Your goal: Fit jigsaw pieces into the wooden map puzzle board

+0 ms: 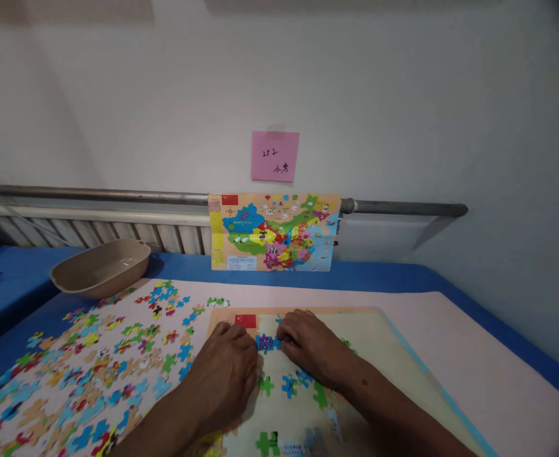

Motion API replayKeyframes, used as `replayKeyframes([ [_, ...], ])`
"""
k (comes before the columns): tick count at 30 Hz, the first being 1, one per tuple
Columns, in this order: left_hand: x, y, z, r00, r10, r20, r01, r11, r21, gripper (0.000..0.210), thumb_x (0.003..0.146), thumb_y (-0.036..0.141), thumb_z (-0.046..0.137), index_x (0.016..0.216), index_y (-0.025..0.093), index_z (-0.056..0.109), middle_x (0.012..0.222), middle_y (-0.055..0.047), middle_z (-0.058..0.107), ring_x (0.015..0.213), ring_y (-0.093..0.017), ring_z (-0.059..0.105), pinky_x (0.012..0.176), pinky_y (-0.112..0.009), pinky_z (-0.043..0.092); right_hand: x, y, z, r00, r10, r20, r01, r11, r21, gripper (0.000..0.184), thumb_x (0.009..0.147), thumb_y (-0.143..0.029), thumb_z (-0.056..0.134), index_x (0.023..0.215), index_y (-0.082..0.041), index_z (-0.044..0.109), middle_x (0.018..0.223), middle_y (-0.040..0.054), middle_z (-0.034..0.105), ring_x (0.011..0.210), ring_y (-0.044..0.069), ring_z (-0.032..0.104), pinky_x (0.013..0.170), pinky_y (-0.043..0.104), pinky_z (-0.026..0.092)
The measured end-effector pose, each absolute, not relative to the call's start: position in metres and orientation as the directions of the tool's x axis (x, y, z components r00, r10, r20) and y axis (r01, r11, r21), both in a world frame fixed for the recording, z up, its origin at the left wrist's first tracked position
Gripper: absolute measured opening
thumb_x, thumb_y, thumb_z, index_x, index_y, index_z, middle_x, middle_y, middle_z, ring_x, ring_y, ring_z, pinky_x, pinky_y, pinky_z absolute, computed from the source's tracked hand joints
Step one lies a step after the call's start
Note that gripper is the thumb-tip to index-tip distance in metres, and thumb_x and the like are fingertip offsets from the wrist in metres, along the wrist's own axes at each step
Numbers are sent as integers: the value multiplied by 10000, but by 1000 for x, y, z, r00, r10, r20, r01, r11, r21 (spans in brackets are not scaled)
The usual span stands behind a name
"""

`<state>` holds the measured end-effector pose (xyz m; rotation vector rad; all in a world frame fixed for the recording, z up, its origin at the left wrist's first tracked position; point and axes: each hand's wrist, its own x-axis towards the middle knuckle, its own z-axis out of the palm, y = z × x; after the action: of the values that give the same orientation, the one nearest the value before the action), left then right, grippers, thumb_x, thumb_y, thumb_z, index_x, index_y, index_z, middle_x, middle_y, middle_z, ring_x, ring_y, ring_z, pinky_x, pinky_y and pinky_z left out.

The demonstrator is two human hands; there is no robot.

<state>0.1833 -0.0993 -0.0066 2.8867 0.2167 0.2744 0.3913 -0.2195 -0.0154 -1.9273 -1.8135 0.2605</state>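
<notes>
Blue puzzle piece (266, 343) on the board (379, 343), pinched between left hand (224, 374) and right hand (308, 346), each grip closed on it.

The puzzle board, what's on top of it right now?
On the puzzle board: both hands, left hand and right hand, a blue piece between them, scattered green and blue pieces. Whatever lies beneath the hands is hidden.

White wall (403, 95), grey pipe (93, 193), blue-covered table (379, 276).

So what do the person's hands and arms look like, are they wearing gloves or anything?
No gloves. The left hand and right hand are bare, with no rings showing. Both forearms are bare too: no sleeves, watch or bracelet in view. The right forearm has a small dark spot near the wrist.
</notes>
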Motion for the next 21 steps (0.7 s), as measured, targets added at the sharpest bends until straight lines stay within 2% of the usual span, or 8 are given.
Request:
replayKeyframes([
  [13, 186, -99, -3, 966, 200, 162, 147, -946, 290, 163, 974, 187, 549, 827, 191, 620, 918, -51, 692, 951, -256, 575, 905, -458, 374, 390, -217, -17, 153, 973, 172, 885, -57, -463, 204, 813, 22, 659, 816, -179, 624, 848, 8, 636, 860, 201, 552, 849, 341, 358],
  [21, 199, -90, 0, 954, 271, 132, 204, -903, 378, 216, 937, 152, 525, 726, 202, 512, 802, -27, 647, 864, -232, 574, 837, -413, 404, 392, -217, -18, 137, 975, 172, 873, -37, -486, 194, 831, 9, 641, 814, -183, 617, 848, 9, 633, 864, 208, 555, 843, 344, 354],
])
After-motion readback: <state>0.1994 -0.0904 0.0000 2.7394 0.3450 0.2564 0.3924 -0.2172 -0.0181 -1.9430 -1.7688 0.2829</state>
